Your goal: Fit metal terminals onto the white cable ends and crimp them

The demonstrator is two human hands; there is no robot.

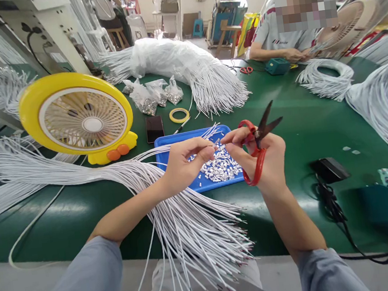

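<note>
White wires [190,228] drape over our lap. Our left hand [189,161] pinches narrowly, its contents too small to tell; our right hand [270,162] holds red-handled scissors [259,168], blades parted, near the blue tray [175,137].

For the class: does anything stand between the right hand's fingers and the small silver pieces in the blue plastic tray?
Nothing visible blocks the right hand from the small silver pieces; its red-handled metal scissors point their blades away from the tray.

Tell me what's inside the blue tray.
Many small silvery pieces lie in the blue tray, with white wire ends over its far side. The left hand and right hand cover parts; what lies behind them cannot be seen.
</note>
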